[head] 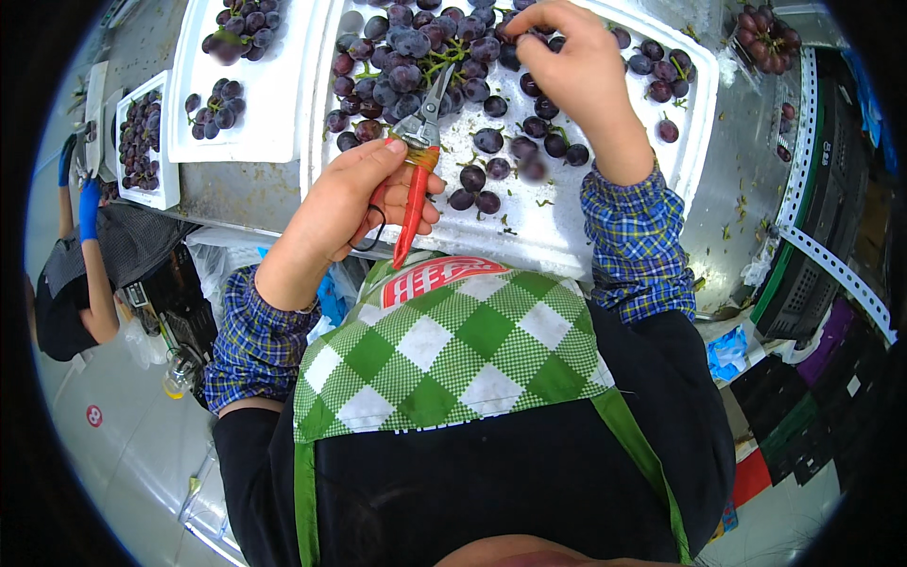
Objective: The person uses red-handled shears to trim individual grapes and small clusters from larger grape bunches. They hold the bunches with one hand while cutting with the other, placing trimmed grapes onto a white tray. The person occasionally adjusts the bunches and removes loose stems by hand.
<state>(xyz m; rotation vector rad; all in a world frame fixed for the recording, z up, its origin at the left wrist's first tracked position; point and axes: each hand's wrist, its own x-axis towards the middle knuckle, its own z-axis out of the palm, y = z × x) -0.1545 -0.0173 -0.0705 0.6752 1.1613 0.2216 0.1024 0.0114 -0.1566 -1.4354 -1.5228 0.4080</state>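
Note:
My left hand [347,191] grips red-handled pruning shears [418,166], their metal blades pointing up over a large bunch of dark purple grapes [407,67]. Green stems show in the bunch beside the blade tip. My right hand [570,60] reaches over the bunch's right side, thumb and index finger curled close together at the grapes. Whether a grape is pinched between them is hard to make out. Loose grapes [488,140] and bits of stem lie below and right of the bunch on a white foam tray [567,227]. A small cluster [662,71] rests near the tray's right side.
Left of my tray, another white tray [273,135] holds smaller bunches. Further left is a white foam box [170,191] of grapes. Blue-gloved hands [88,205] of another person work there. A clear container of reddish grapes [769,39] and black crates [815,234] stand right.

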